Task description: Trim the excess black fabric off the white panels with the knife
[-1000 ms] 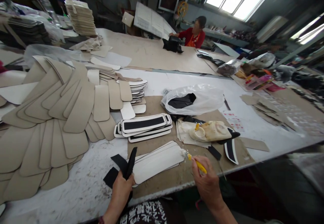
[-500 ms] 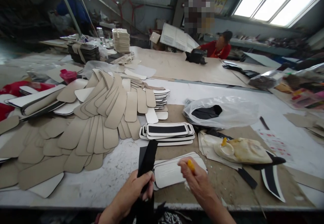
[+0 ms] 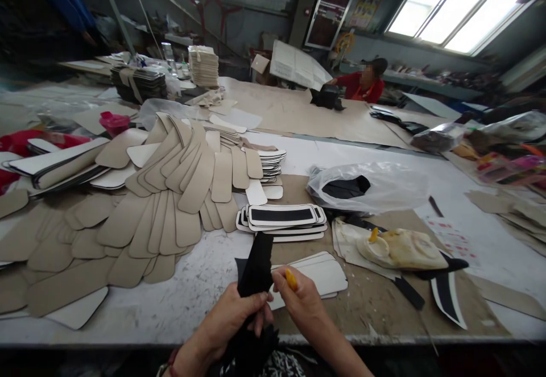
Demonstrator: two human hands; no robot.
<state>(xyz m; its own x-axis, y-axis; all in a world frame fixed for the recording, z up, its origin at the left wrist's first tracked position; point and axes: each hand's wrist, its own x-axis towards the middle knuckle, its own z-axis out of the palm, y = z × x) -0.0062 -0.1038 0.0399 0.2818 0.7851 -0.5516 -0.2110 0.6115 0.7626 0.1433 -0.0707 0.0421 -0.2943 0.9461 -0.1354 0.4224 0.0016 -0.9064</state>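
Observation:
My left hand point(image 3: 230, 315) is closed around a bundle of black strips point(image 3: 256, 260), which stands up past the thumb and hangs below toward my lap. Right beside it, my right hand point(image 3: 303, 300) grips a small yellow-handled tool point(image 3: 291, 279); its working end is hidden. The fingertips of both hands nearly meet at the strip's edge. Behind my right hand lie fanned white panels point(image 3: 326, 273) on a brown sheet point(image 3: 362, 314). Farther back sits a stack of white-edged panels with black strips on them point(image 3: 281, 214).
Beige rounded panels point(image 3: 149, 223) cover the left side. A clear plastic bag point(image 3: 396, 186) with black pieces lies at centre right, before a stained yellowish container point(image 3: 420, 249). A curved white-and-black piece point(image 3: 447, 300) is near the front edge. A person in red point(image 3: 362, 87) works across the table.
My right hand has moved left with the yellow-handled tool, from over the white panels to the black strips. The left hand stays about in place. A person in blue has shifted left in the background.

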